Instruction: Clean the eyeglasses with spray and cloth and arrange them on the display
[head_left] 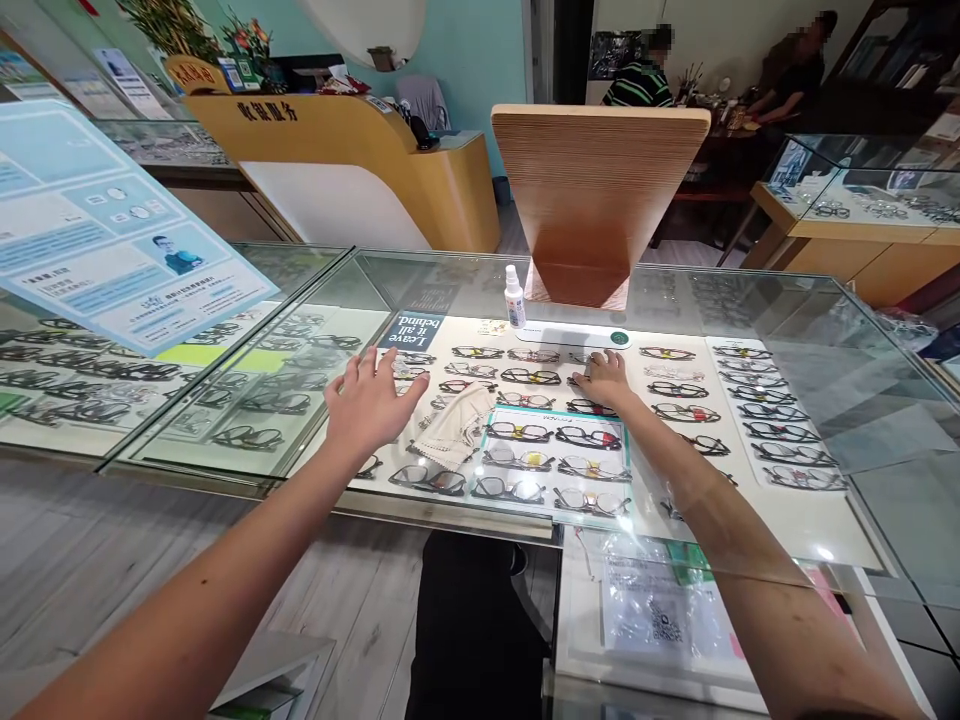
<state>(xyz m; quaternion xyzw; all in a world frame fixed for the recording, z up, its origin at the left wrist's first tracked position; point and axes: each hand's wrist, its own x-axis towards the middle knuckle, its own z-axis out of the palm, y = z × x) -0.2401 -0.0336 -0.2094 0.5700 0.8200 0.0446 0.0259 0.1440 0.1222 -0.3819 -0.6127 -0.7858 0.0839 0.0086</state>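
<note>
My left hand (373, 402) reaches over the glass display counter (480, 275) with its fingers spread and nothing in it. Just right of it, a cream cleaning cloth (450, 432) lies crumpled on the glass. My right hand (604, 382) is farther right, fingers apart and slightly bent, seemingly resting on the glass; I see nothing held. Between and beyond the hands stands a small white spray bottle (514, 300), upright. Below the glass, rows of eyeglasses (529, 377) lie on a white base, several on a teal-edged card (555, 462).
A wooden stand-like panel (600, 180) rises at the counter's far edge. A blue printed sheet (127, 240) juts in at left. An open drawer (645, 670) with plastic-wrapped papers is below right. Behind are a wooden desk (457, 185) and two people (637, 85).
</note>
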